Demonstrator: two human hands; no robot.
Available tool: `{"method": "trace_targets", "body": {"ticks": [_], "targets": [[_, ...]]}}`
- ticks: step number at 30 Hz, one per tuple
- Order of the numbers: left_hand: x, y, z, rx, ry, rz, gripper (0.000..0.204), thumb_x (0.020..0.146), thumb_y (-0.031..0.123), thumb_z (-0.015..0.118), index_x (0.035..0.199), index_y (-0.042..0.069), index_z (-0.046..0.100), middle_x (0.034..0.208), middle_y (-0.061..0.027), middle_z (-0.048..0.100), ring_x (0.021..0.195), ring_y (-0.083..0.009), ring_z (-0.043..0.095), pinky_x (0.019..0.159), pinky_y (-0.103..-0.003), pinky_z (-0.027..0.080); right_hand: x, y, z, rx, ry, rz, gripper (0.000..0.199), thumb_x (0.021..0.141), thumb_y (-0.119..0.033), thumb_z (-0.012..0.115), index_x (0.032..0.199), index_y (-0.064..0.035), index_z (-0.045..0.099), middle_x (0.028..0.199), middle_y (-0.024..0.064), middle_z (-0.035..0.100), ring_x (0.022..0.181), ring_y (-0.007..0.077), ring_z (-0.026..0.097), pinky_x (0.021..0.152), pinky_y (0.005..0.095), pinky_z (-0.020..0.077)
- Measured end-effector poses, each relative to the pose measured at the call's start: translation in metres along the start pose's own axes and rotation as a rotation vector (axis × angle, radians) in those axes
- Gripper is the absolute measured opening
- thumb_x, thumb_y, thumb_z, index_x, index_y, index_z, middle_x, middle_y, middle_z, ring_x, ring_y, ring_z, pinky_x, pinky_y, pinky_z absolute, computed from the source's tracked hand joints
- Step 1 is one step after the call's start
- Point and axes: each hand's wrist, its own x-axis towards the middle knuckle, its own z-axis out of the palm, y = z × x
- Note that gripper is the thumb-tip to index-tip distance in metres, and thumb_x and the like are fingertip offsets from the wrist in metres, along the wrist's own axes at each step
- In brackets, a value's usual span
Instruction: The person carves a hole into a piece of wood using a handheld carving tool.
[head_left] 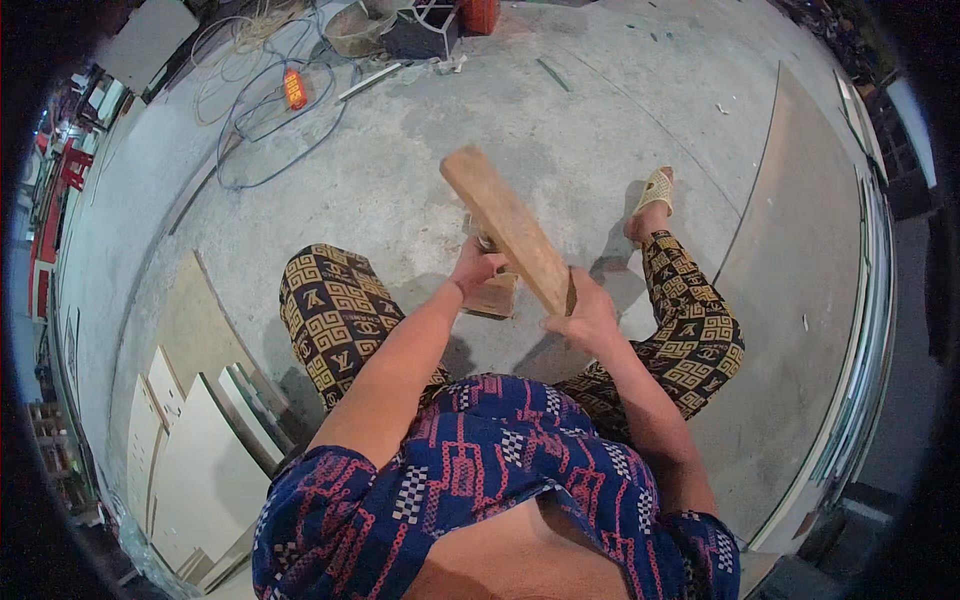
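Note:
A thick wooden board [510, 225] slants up and away in front of me, its far end toward the upper left. My right hand [588, 312] is closed around its near end, thumb on the close side. Below the board's left edge is my left hand [478, 268], its fingers curled and partly covered by the board. Something small and shiny shows at those fingers; I cannot make out its kind. Just under the left hand, a shorter wooden block [492, 298] sits low between my legs; whether the hand touches it is unclear.
White and tan panels [205, 470] lean at the lower left. A large flat sheet [800, 260] lies along the right, beside stacked sheets. A blue cable [250, 185] loops around an orange power strip [294, 90]. A dark container [420, 35] stands at the back.

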Motion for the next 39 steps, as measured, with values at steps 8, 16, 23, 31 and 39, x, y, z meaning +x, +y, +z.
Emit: {"method": "trace_targets", "body": {"ticks": [8,16,23,31,39], "targets": [[0.002,0.0,-0.003,0.222,0.056,-0.04,0.032,0.069,0.004,0.071,0.099,-0.001,0.062,0.091,-0.0079,0.066,0.082,-0.0161,0.063,0.07,-0.031,0.05,0.003,-0.003,0.003,0.08,0.1,-0.178,0.074,0.056,-0.027,0.074,0.118,-0.0018,0.044,0.095,0.0222,0.06,0.089,0.0373,0.06,0.076,0.0408,0.0465],[-0.005,0.011,0.003,0.018,-0.038,0.175,0.021,0.067,0.002,0.068,0.087,0.003,0.063,0.082,-0.0032,0.064,0.077,-0.0138,0.06,0.067,-0.03,0.049,0.004,0.006,0.002,0.023,0.071,-0.053,0.069,0.052,-0.025,0.073,0.111,-0.0021,0.045,0.091,0.0199,0.059,0.087,0.0368,0.059,0.075,0.0418,0.0461],[0.005,0.017,-0.02,0.09,0.034,0.048,0.016,0.064,0.002,0.069,0.075,0.005,0.058,0.075,-0.001,0.06,0.071,-0.0114,0.056,0.064,-0.029,0.046,0.014,0.024,-0.001,0.457,0.103,-0.108,0.079,0.053,-0.02,0.078,0.12,0.0014,0.042,0.101,0.009,0.054,0.092,0.0183,0.054,0.08,0.0319,0.0439],[0.004,-0.004,-0.037,0.051,-0.005,0.119,0.014,0.066,0.002,0.068,0.076,0.004,0.059,0.072,-0.0005,0.06,0.069,-0.0115,0.056,0.064,-0.029,0.046,0.012,0.008,0.002,0.307,0.055,-0.083,0.08,0.054,-0.02,0.079,0.121,0.0031,0.041,0.104,0.0094,0.053,0.097,0.018,0.051,0.085,0.03,0.0414],[0.009,-0.001,-0.014,0.281,-0.202,0.125,0.045,0.067,0.005,0.069,0.109,0.005,0.056,0.103,-0.0044,0.06,0.096,-0.0156,0.057,0.083,-0.032,0.047,-0.002,-0.001,0.001,0.021,0.064,-0.139,0.08,0.056,-0.024,0.075,0.124,-0.0008,0.038,0.103,0.0202,0.057,0.098,0.0334,0.058,0.085,0.0381,0.045]]}}
